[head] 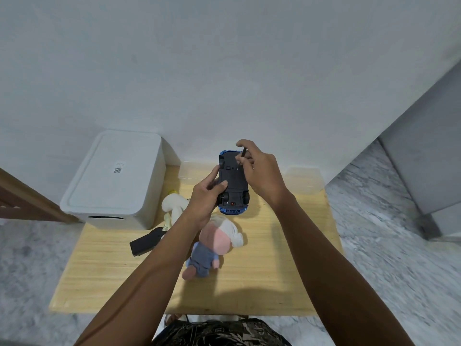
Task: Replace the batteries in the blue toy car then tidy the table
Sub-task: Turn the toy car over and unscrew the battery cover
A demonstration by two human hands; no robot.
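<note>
So I've got the blue toy car [233, 182] flipped belly-up above the table's [274, 245] far side, left hand [207, 196] gripping its flank, right hand [259, 168] pinching a screwdriver [243, 156]; looks light, rigid, slick plastic.

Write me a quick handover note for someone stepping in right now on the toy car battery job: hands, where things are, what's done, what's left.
Left hand: holds the blue toy car upside down above the light wooden table, black underside up.
Right hand: pinches a thin dark screwdriver, tip at the underside near the car's far end.
Done: car is turned over, tool is in place.
Left: open the battery cover, swap the batteries, close it, then tidy the pink plush doll in blue clothes, the white plush toy and the flat black object.
</note>
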